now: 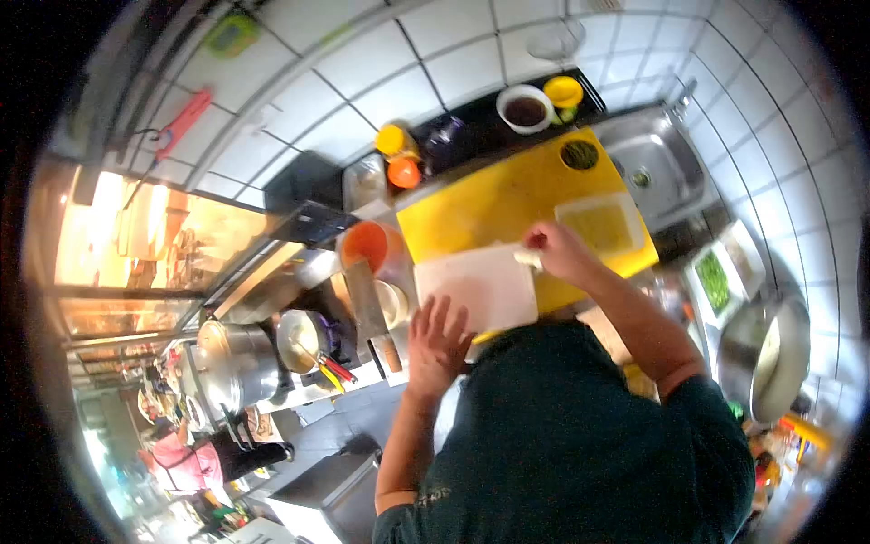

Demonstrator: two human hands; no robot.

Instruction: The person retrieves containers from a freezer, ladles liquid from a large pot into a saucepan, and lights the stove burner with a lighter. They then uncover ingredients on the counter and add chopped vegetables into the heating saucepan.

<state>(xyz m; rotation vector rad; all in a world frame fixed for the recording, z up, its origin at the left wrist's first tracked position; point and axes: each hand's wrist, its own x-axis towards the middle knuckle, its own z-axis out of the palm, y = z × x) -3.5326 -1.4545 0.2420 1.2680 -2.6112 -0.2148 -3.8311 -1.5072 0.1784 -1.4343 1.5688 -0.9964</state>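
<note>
Head view, kitchen seen through a round, warped lens: white tiled wall [362, 77] along the back, steel sink [671, 150] at the right end, black shelf [485, 136] behind the work area with a white bowl of dark liquid [526, 111], a yellow-lidded jar [392, 140] and an orange lid [404, 172]. Work surface is a big yellow board [480, 204] — on it a dark green-filled round container [579, 154] near the sink and a pale rectangular tray [600, 225] at the right. To the left, a red-orange container [364, 243], a cleaver [366, 306] with its wooden handle toward the wearer, and a large metal pot [237, 363]; a person in pink [188, 462] is well off in the background. White cutting board [476, 283]: flat, plain, roughly rectangular, slightly pinkish white, overlapping the yellow board's near left part. Pale piece [527, 260]: small, whitish, blurred, at the white board's far right corner. Right hand [557, 254] is just at the pale piece, fingers curled in — cannot tell if they grip it. Left hand [439, 340] is open, fingers spread, over the white board's near left edge, grasping nothing.
</note>
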